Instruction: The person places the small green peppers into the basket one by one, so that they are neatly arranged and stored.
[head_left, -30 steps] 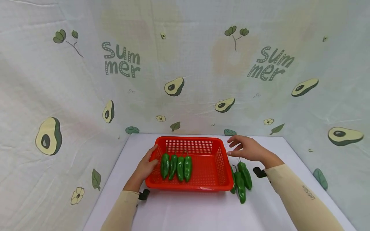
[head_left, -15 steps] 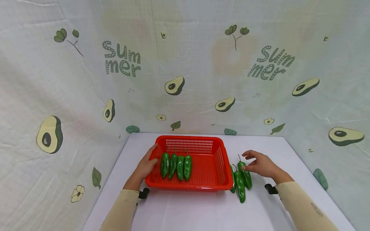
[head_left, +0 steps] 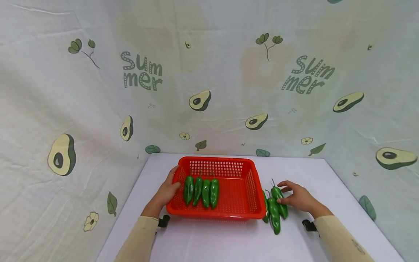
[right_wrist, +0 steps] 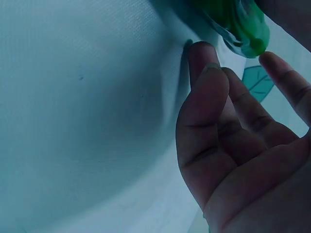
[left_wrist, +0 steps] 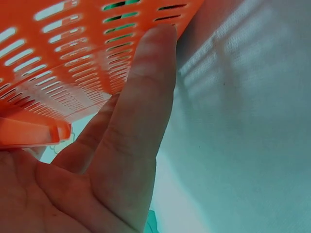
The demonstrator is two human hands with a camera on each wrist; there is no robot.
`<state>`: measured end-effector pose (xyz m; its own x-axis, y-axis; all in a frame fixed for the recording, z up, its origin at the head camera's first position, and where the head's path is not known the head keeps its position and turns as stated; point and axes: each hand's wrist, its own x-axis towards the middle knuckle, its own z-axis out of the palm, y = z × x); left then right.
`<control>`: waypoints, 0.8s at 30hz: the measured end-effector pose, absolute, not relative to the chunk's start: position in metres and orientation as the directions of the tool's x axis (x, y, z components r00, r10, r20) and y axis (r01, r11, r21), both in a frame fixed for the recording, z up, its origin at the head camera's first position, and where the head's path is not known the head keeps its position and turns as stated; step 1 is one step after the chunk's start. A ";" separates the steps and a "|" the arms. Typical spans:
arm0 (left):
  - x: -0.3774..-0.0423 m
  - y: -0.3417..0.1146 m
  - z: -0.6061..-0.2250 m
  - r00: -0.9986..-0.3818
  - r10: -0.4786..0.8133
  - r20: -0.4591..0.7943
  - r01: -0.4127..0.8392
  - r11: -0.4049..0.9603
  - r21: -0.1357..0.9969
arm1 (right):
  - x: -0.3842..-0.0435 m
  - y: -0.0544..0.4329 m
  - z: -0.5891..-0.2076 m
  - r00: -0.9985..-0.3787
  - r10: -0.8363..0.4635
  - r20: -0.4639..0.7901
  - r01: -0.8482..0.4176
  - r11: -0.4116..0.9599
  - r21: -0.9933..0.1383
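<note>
In the head view, my left hand (head_left: 166, 191) grips the left side of a red plastic basket (head_left: 214, 215), thumb over the rim. The left wrist view shows its fingers (left_wrist: 141, 97) along the outside of the slotted wall. Several green chili peppers (head_left: 206, 193) lie side by side in the basket's left half. Three more lie outside, by its right wall; the one nearest the basket is partly hidden. My right hand (head_left: 299, 197) is at the rightmost pepper (head_left: 283, 210), thumb and fingertips at its upper part. That pepper (right_wrist: 243, 29) shows close to the fingers in the right wrist view.
The middle loose pepper (head_left: 274, 216) lies against the rightmost one. A white cloth-covered table (head_left: 209, 240) lies under everything. Printed cloth walls (head_left: 222, 72) with avocados and lettering stand behind and at both sides.
My right hand has moved from above the basket's right rim, right and down to the rightmost pepper. The left hand has kept its place on the basket. The view has shifted slightly.
</note>
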<state>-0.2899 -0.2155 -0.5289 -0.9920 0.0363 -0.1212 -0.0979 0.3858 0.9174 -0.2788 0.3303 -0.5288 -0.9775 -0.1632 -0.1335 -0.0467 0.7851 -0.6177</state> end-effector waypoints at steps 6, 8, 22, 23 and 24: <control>-0.291 -0.213 -0.529 -0.993 0.030 -0.118 -0.097 0.394 0.914 | -0.279 0.336 -0.533 -0.975 -0.166 -0.144 -0.044 0.789 -0.613; -0.292 -0.212 -0.528 -0.993 0.030 -0.117 -0.096 0.401 0.911 | -0.280 0.338 -0.532 -0.974 -0.175 -0.144 -0.055 0.799 -0.598; -0.290 -0.214 -0.531 -0.995 0.037 -0.093 -0.069 0.421 0.905 | -0.284 0.344 -0.538 -0.959 -0.208 -0.194 -0.054 0.801 -0.596; -0.290 -0.214 -0.531 -0.995 0.037 -0.092 -0.069 0.417 0.906 | -0.284 0.344 -0.538 -0.959 -0.211 -0.191 -0.057 0.799 -0.598; -0.289 -0.214 -0.531 -0.995 0.036 -0.090 -0.067 0.411 0.909 | -0.284 0.343 -0.537 -0.958 -0.217 -0.187 -0.062 0.796 -0.602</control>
<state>-0.2895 -0.2144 -0.5309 -0.9953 0.0365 -0.0900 -0.0672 0.4108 0.9093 -0.2839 0.3432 -0.5371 -0.9581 -0.2168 -0.1873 -0.0624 0.7960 -0.6021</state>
